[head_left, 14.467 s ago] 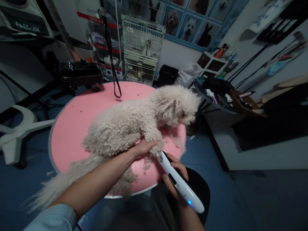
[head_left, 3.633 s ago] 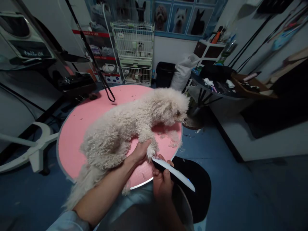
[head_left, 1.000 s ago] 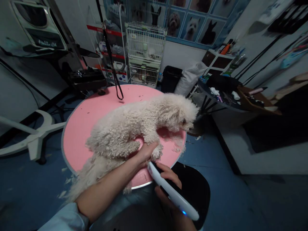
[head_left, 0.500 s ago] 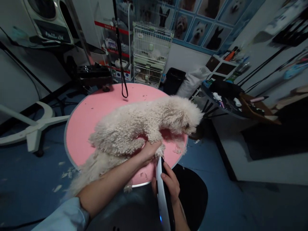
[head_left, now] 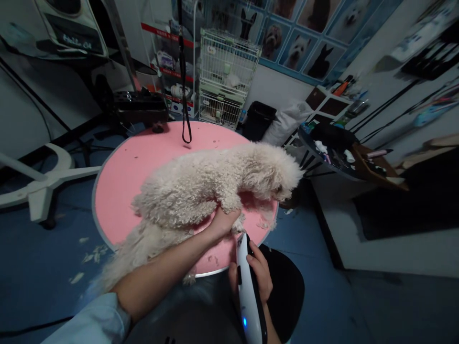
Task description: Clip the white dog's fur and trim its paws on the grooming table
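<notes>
The small white curly-coated dog lies stretched across the round pink worktop. Its head is at the right edge and long tail hair trails off the near left rim. Its coat is thick and woolly all over. One front leg reaches toward the near rim, where the left hand cups the front paw from beneath. The slim white electric clipper points away from the viewer, nearly lengthwise. Its blade end sits just below the paw, and a small blue light glows near its rear end. The right hand is wrapped around its middle.
</notes>
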Action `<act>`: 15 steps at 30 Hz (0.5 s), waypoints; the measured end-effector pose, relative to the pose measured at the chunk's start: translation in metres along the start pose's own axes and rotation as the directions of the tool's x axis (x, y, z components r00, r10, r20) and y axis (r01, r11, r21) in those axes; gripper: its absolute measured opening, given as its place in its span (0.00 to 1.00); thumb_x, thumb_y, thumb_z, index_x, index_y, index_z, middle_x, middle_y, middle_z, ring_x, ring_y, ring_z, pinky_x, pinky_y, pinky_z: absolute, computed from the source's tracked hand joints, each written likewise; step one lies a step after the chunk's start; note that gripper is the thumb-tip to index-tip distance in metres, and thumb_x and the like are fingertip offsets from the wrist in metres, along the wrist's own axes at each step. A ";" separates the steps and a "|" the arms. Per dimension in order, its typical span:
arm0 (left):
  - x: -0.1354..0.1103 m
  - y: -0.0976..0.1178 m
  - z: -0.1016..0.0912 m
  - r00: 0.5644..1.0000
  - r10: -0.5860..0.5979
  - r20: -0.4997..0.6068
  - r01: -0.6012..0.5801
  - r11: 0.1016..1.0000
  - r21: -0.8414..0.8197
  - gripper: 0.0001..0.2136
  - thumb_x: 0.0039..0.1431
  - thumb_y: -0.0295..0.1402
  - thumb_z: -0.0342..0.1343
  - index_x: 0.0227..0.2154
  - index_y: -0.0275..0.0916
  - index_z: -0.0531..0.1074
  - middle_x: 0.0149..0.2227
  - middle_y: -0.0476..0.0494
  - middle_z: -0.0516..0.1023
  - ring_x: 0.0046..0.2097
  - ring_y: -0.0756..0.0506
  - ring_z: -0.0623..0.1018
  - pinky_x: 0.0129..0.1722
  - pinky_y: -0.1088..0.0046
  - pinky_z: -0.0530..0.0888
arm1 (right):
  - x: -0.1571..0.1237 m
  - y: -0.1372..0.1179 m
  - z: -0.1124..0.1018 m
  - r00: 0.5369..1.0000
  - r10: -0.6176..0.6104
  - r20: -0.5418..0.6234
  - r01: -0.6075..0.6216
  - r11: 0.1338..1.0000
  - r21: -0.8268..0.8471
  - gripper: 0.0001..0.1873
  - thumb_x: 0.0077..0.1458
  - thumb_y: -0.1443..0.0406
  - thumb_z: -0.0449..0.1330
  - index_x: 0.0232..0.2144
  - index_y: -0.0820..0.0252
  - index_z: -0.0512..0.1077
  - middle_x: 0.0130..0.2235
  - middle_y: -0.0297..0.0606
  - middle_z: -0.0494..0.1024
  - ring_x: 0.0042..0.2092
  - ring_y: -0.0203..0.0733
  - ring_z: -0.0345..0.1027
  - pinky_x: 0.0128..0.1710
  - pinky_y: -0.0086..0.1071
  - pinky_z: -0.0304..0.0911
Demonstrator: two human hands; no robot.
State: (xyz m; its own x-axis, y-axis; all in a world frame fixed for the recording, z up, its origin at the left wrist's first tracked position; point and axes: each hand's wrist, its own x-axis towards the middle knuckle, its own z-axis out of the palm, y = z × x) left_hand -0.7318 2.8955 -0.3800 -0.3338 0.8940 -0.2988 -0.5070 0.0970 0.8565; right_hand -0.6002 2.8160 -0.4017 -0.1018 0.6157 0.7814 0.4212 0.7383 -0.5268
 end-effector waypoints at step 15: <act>0.003 0.000 -0.005 0.991 0.107 0.076 -0.115 0.987 0.111 0.07 0.43 0.28 0.59 0.27 0.38 0.68 0.28 0.49 0.73 0.31 0.49 0.70 0.34 0.74 0.69 | 0.013 0.015 -0.007 0.899 0.409 0.156 -0.434 0.780 0.451 0.18 0.50 0.61 0.63 0.42 0.57 0.64 0.51 0.49 0.74 0.54 0.54 0.69 0.49 0.50 0.66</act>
State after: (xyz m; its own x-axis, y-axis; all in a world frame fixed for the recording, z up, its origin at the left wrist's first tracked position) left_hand -0.7371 2.8955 -0.3830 -0.3248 0.9300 -0.1722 -0.3736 0.0411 0.9267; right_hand -0.5888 2.8334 -0.3969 -0.0601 0.8987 0.4345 -0.0332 0.4333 -0.9007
